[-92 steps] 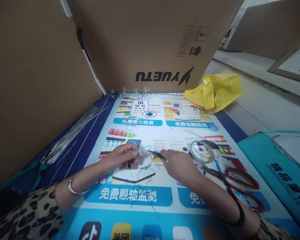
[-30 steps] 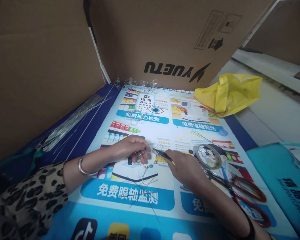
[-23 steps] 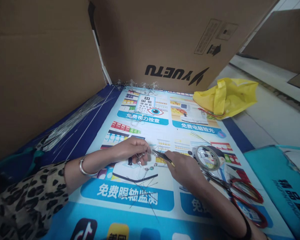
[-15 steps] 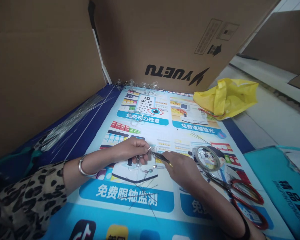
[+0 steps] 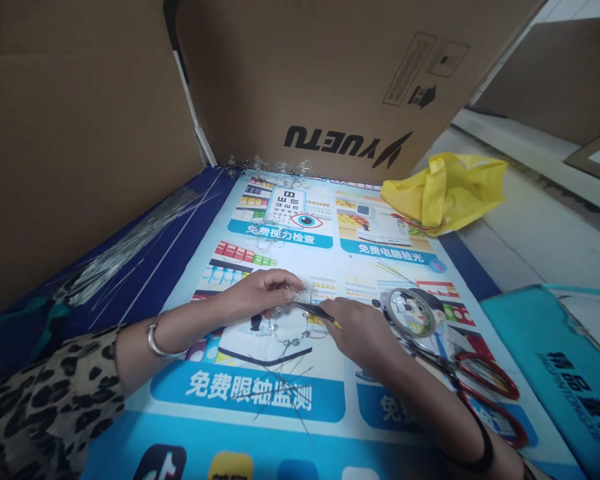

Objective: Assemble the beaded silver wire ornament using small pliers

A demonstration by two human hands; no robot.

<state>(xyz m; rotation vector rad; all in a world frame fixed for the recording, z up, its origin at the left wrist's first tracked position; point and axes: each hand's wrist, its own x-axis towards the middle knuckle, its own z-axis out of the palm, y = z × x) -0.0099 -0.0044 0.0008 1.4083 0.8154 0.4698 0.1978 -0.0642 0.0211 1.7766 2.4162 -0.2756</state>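
My left hand (image 5: 263, 292) pinches a thin wire ring strung with small clear beads (image 5: 293, 341), held over the printed sheet. My right hand (image 5: 365, 327) grips a pair of dark-jawed pliers with yellow on the handle (image 5: 316, 311). The pliers' tips meet the wire right beside my left fingertips. Below the ring, several loose wire offcuts (image 5: 280, 393) lie scattered. A roll of clear tape (image 5: 411, 312) and red-handled scissors (image 5: 487, 377) rest to the right of my right hand.
Cardboard panels (image 5: 300, 73) stand behind and at left. A bundle of straight wires (image 5: 125, 243) lies at left beside dark green-handled tools (image 5: 40, 327). Several bent wire pieces (image 5: 270, 167) sit at the back. A yellow bag (image 5: 445, 193) and teal folder (image 5: 555, 353) are at right.
The whole view has shifted slightly. My left fingers have closed flatter over the wire, and the pliers' tips remain at the ring near them.
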